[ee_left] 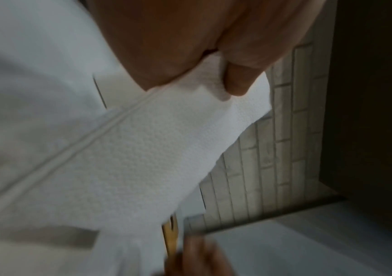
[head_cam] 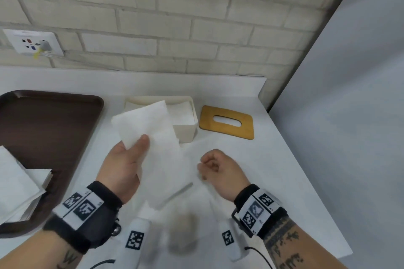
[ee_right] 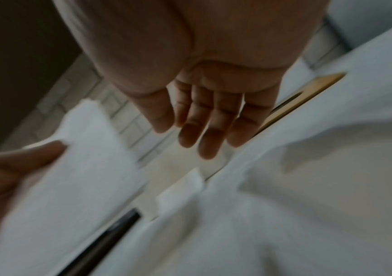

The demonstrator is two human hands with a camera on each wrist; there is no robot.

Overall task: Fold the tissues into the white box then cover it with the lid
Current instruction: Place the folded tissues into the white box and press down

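Note:
My left hand [head_cam: 133,153] pinches a white tissue [head_cam: 148,124] between thumb and fingers, lifted in front of the open white box [head_cam: 188,135]. The sheet droops from the grip toward the table. Close up, the left wrist view shows the embossed tissue [ee_left: 143,149] pinched by the left hand [ee_left: 225,74]. White tissue [head_cam: 181,113] lies inside the box. The wooden lid [head_cam: 227,122] with its oval slot lies flat to the right of the box. My right hand [head_cam: 211,165] hovers over the table in front of the lid, fingers loosely curled and holding nothing; the right hand [ee_right: 202,121] looks relaxed in its wrist view.
A dark brown tray [head_cam: 43,126] sits at the left with a stack of unfolded tissues [head_cam: 17,185] on its near end. A brick wall with a socket [head_cam: 32,42] runs behind. The table edge [head_cam: 306,170] slants along the right.

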